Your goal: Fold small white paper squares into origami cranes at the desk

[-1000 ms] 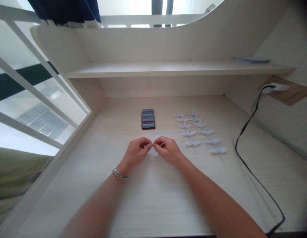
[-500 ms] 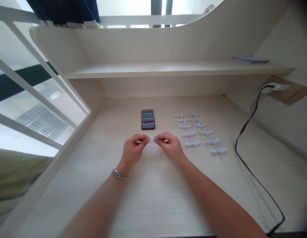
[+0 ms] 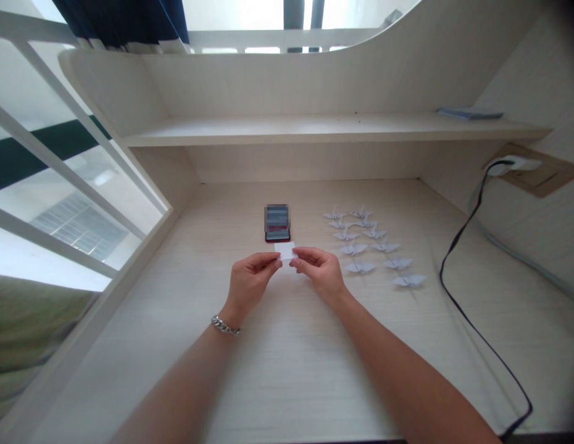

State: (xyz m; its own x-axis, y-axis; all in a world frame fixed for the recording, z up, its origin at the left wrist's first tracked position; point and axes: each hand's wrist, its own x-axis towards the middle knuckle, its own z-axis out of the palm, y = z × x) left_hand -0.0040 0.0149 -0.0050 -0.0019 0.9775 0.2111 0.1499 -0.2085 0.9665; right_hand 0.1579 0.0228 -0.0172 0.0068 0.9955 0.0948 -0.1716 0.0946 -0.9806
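A small white piece of paper [image 3: 285, 250] is held up between my two hands, its flat face showing. My left hand [image 3: 253, 275], with a chain bracelet [image 3: 224, 325] at the wrist, pinches the paper's left edge. Thumb and fingers of my right hand [image 3: 321, 272] grip the right edge. Just behind the paper lies a phone [image 3: 277, 235] with a blurred screen. To the right of my right hand, several folded white paper cranes [image 3: 360, 267] stand in two slanting rows on the desk.
The pale desk [image 3: 268, 370] runs back to a shelf [image 3: 287, 128] holding a thin flat item [image 3: 470, 113]. A black cable [image 3: 458, 302] drops from a wall socket [image 3: 539, 172] along the right side. White railings [image 3: 60, 166] border the left.
The paper was edge-on between my fingertips and now its white face shows, standing up above them. Both hands stay in nearly the same place.
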